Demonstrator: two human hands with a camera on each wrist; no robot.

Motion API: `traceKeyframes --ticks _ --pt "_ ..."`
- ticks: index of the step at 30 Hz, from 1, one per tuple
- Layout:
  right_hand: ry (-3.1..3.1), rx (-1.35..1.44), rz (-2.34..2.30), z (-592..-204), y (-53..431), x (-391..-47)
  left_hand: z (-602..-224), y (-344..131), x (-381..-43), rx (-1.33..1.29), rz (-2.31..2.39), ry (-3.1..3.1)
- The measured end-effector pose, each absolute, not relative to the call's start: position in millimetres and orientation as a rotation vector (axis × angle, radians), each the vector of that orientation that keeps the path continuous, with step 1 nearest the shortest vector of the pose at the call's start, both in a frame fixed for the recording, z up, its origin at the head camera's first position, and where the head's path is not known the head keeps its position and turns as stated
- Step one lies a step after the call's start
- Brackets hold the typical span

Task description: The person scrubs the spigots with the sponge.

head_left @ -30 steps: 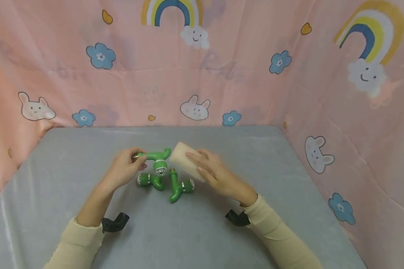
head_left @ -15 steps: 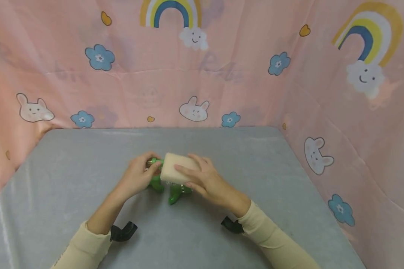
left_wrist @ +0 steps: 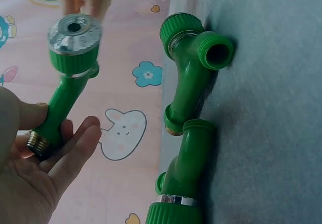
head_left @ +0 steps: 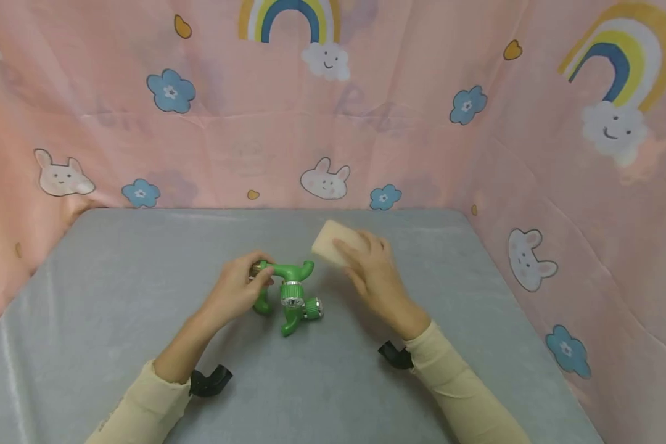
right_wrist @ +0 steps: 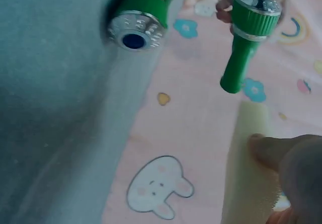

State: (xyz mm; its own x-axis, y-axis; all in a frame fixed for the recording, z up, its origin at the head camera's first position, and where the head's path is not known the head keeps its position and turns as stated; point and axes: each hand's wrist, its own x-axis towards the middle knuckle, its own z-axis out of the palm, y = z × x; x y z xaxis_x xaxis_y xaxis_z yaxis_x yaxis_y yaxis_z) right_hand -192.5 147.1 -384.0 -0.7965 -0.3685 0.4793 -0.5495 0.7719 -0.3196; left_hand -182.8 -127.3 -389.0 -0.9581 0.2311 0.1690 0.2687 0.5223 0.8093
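My left hand (head_left: 234, 288) pinches a green faucet (head_left: 293, 272) by its brass threaded end, holding it above the table with its silver-capped knob facing me. In the left wrist view the thumb and fingers close around the end of this faucet (left_wrist: 65, 97). My right hand (head_left: 382, 279) grips a cream sponge (head_left: 333, 240), up and to the right of the faucet's spout and apart from it. Two more green faucets lie on the table below: one (head_left: 263, 304) partly behind the left hand, another (head_left: 291, 323) partly covered by the held one.
The grey table (head_left: 333, 394) ends at a pink curtain (head_left: 411, 148) printed with rainbows, rabbits and flowers, which stands at the back and sides. A black curved piece sits at each wrist, the left one (head_left: 211, 381) and the right one (head_left: 395, 356).
The left hand has shifted right with the faucet. The sponge moved left across the faucet, covering it half a second ago, then came away up and to the right.
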Motion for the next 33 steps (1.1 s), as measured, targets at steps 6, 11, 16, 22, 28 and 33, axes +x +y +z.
traceKeyframes --ticks 6,11,16,22,28,33 --pt "-2.510 0.880 0.760 -375.5 136.0 -172.3 -389.4 -119.2 -180.9 -0.451 -1.529 -2.606" --pt "-2.545 0.884 0.746 -381.2 128.0 -165.9 -388.1 -117.1 -177.3 -0.460 -1.562 -2.567" --pt "-2.558 0.695 0.715 -388.2 139.4 -178.2 -390.6 -118.0 -177.1 -0.455 -1.574 -2.578" --pt "-2.527 0.528 0.753 -382.3 156.2 -188.0 -393.2 -117.9 -178.9 -0.438 -1.585 -2.566" --pt "-2.488 0.760 0.859 -373.1 144.9 -172.5 -391.5 -116.3 -179.4 -0.435 -1.585 -2.526" --pt "-2.541 0.879 0.738 -376.7 129.7 -168.7 -390.4 -116.6 -177.4 -0.470 -1.500 -2.489"
